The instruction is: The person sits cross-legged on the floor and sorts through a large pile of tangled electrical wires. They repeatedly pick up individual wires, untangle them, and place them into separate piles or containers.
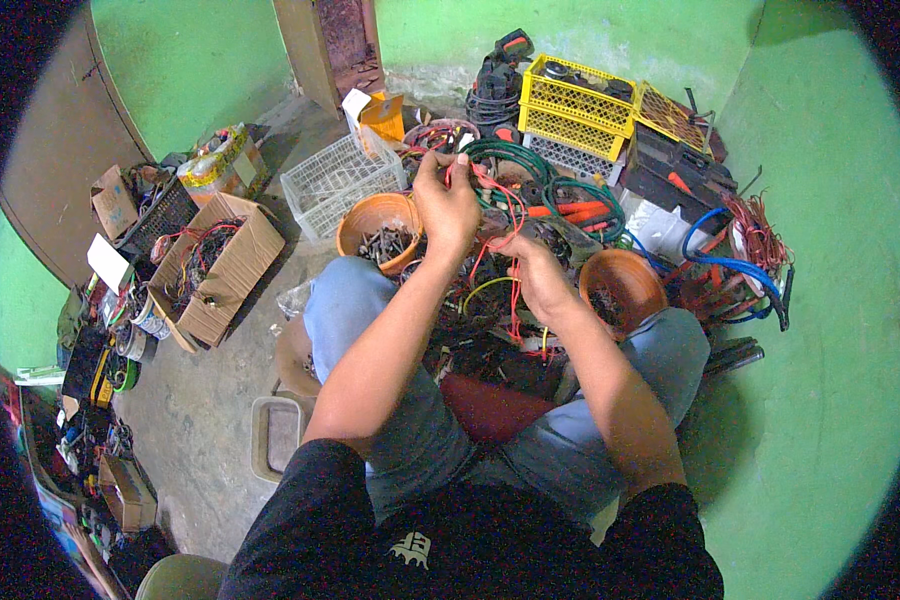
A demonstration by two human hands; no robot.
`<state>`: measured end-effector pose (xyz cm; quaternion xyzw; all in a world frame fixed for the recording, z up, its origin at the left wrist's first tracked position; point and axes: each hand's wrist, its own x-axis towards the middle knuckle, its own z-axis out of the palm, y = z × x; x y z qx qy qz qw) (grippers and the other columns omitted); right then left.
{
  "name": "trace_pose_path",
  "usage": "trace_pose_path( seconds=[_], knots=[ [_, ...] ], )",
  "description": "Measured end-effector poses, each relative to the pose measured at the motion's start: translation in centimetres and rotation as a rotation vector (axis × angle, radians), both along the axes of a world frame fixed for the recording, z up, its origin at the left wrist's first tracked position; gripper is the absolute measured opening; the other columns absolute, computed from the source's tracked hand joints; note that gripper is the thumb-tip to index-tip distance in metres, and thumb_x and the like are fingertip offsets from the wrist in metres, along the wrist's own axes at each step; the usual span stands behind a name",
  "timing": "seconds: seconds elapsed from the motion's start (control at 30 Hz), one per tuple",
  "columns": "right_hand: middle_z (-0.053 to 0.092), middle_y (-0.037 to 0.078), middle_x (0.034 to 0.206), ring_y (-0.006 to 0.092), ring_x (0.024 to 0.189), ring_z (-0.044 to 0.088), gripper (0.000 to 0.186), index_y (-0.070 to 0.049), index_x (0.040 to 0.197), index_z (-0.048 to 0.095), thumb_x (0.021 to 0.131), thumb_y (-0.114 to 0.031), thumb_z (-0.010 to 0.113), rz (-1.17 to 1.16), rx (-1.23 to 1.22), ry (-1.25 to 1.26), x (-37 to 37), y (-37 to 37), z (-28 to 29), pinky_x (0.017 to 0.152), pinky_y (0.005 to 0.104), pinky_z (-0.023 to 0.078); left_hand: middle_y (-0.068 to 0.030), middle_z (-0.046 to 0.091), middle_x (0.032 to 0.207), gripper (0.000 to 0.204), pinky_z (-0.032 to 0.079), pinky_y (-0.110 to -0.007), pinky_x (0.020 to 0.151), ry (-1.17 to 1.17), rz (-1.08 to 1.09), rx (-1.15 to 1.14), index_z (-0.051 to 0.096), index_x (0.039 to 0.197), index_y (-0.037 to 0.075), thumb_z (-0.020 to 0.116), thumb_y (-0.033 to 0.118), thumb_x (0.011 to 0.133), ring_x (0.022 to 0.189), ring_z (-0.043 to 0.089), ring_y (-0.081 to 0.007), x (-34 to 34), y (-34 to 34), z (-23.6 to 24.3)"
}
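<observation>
Head view: left hand (448, 210) and right hand (540, 277) apparently pinch red wire (514, 312); strands dangle loose, handling looks unfinished.

Counting from between the left hand (448, 212) and the right hand (542, 278), room is tight: red wire (516, 300) spans the gap, its strands hanging toward 6 o'clock. One orange pot (380, 207) crowds 9 o'clock, beside the left hand; another brown-orange pot (630, 272) stands between 3 and 4. Green cable (500, 148) and, farther out, the yellow crate (570, 98) obstruct 1 o'clock. The right knee (675, 360) blocks 4, the left knee (345, 300) 8; past the latter, bare floor (200, 400) offers a wide lane.
</observation>
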<state>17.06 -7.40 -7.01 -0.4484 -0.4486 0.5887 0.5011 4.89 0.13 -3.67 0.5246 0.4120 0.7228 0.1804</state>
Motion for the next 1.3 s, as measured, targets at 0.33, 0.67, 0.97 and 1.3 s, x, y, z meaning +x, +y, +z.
trace_pose_path(
  seconds=[0.33,0.67,0.97,1.3],
  knots=[
    [0.064,0.005,0.098,0.0147,0.092,0.057,0.024,0.002,0.094,0.067,0.086,-0.021,0.068,0.132,0.266,-0.352,2.6,0.0,1.9,0.085,0.0286,0.041,-0.0145,0.064,0.068,0.016,0.047,-0.033,0.062,-0.005,0.123,0.029,0.055,0.079,-0.002,0.059,0.009,0.090,0.063,0.062,-0.0185,-0.8,1.0,0.5],
    [0.065,0.010,0.096,0.0223,0.080,0.064,0.019,-0.002,0.103,0.060,0.089,-0.012,0.054,-0.800,0.751,-0.421,23.3,2.2,4.3,0.069,0.0333,0.053,-0.0127,0.068,0.072,0.018,0.049,-0.031,0.058,-0.093,0.148,-0.109,0.057,0.080,-0.006,0.058,0.009,0.091,0.058,0.064,-0.0168,-3.6,0.0,3.3],
    [0.064,0.006,0.079,0.0126,0.060,0.058,0.023,0.001,0.095,0.065,0.091,-0.021,0.059,-0.933,0.198,-0.512,24.4,1.1,6.5,0.049,0.0241,0.043,-0.0111,0.066,0.069,0.017,0.049,-0.030,0.056,-0.065,0.182,-0.148,0.058,0.082,-0.005,0.059,0.009,0.091,0.059,0.064,-0.0153,-5.4,-0.3,2.7],
    [0.068,0.009,0.082,0.0167,0.077,0.065,0.018,0.002,0.093,0.067,0.085,-0.014,0.066,-0.609,0.690,-0.805,15.0,4.3,3.8,0.072,0.0300,0.051,-0.0118,0.065,0.068,0.014,0.050,-0.029,0.056,0.036,0.188,-0.162,0.057,0.083,-0.003,0.058,0.008,0.092,0.062,0.067,-0.0178,-4.4,-0.8,2.9]
  ],
)
